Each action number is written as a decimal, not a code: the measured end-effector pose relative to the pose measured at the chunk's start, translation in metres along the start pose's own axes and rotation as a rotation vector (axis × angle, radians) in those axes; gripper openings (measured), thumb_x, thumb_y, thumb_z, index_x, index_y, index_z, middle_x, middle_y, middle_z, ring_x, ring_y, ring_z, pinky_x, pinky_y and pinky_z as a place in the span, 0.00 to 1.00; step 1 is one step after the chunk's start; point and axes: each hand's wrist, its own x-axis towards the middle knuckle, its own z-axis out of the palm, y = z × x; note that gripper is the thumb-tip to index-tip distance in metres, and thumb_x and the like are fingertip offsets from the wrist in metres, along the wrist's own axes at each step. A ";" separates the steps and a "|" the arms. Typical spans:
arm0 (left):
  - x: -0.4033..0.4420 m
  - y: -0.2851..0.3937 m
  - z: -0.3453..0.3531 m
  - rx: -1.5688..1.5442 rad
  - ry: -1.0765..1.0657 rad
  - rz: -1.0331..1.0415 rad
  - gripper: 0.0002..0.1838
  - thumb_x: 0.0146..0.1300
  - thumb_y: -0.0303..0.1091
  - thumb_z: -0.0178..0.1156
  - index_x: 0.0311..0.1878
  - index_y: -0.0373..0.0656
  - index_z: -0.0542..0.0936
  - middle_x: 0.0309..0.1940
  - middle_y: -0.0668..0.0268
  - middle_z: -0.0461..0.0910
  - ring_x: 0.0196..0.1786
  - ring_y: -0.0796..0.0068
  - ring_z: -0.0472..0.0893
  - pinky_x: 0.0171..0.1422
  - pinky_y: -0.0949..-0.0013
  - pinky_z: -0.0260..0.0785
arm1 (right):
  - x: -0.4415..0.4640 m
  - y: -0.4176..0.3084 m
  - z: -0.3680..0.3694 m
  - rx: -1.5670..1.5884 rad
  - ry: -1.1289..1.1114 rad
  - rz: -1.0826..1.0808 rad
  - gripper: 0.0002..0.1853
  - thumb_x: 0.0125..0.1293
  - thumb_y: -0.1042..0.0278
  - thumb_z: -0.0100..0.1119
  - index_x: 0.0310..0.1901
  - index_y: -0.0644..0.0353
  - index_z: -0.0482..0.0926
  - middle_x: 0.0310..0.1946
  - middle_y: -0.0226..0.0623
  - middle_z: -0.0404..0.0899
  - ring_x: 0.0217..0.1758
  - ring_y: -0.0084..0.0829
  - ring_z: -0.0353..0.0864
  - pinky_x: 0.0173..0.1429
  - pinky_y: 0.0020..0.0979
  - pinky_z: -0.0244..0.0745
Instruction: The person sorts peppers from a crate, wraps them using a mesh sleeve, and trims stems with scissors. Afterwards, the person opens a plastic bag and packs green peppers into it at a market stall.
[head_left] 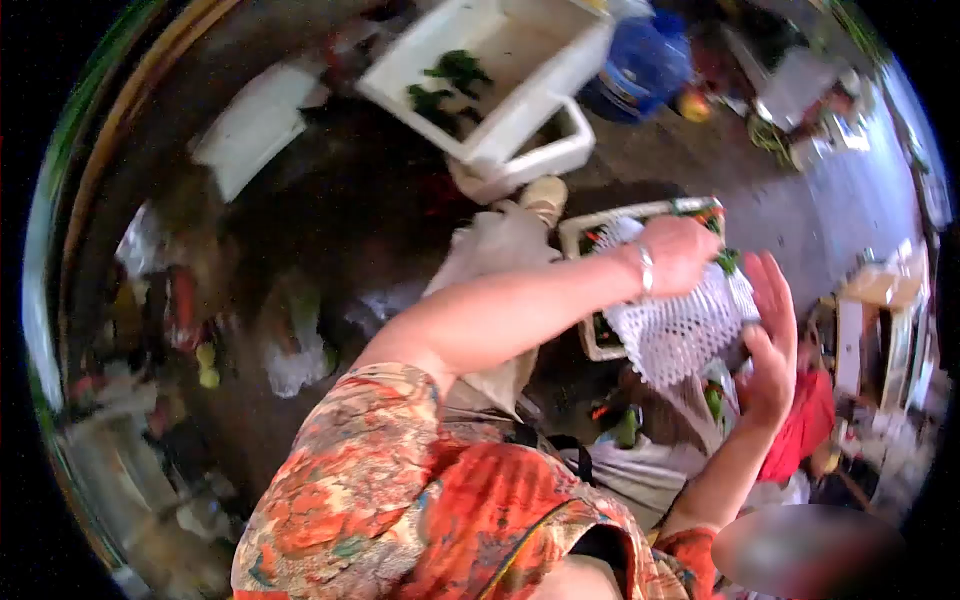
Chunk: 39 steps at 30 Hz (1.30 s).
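My left hand (682, 255), with a pale band at its wrist, is closed over a white foam mesh net (665, 330). A bit of green (726, 261) shows by its fingertips, but what the fingers hold is hidden. On the right, my right hand (773, 330) has its fingers stretched out and thumb apart, beside the net's right edge. Beneath the net and my left arm stands a white foam crate (575, 238) with green and red produce inside, partly covered.
Further ahead are a larger white foam box (540, 90) holding some greens and a blue water jug (645, 65). A white foam piece (255, 125) lies to the left. Near my lap are a green vegetable (628, 428) and red cloth or bag (803, 425).
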 end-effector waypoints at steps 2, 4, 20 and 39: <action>-0.001 -0.001 -0.002 -0.104 -0.028 0.040 0.13 0.49 0.31 0.57 0.39 0.38 0.79 0.33 0.47 0.80 0.39 0.48 0.80 0.45 0.52 0.72 | 0.003 0.006 -0.006 -0.189 -0.036 -0.022 0.46 0.47 0.61 0.70 0.69 0.65 0.60 0.67 0.45 0.65 0.72 0.37 0.60 0.74 0.38 0.51; 0.000 0.003 -0.004 -0.189 -0.072 0.068 0.16 0.50 0.32 0.57 0.44 0.38 0.79 0.35 0.48 0.80 0.39 0.50 0.81 0.45 0.56 0.73 | 0.003 0.020 -0.010 -0.474 -0.087 -0.046 0.40 0.50 0.69 0.66 0.67 0.61 0.63 0.64 0.45 0.68 0.69 0.39 0.64 0.73 0.39 0.52; 0.006 0.031 -0.008 -0.203 -0.223 0.072 0.32 0.46 0.45 0.74 0.53 0.39 0.78 0.42 0.58 0.82 0.45 0.67 0.81 0.52 0.66 0.72 | 0.002 0.068 0.009 -0.838 0.162 -0.162 0.15 0.55 0.69 0.60 0.45 0.61 0.78 0.41 0.48 0.77 0.46 0.51 0.76 0.52 0.46 0.71; 0.010 0.004 0.021 0.063 -0.071 0.202 0.12 0.48 0.28 0.62 0.39 0.39 0.80 0.33 0.50 0.80 0.40 0.47 0.79 0.44 0.53 0.72 | -0.002 0.066 0.003 -0.837 0.130 -0.088 0.18 0.55 0.70 0.59 0.50 0.60 0.76 0.43 0.53 0.77 0.47 0.53 0.77 0.51 0.45 0.74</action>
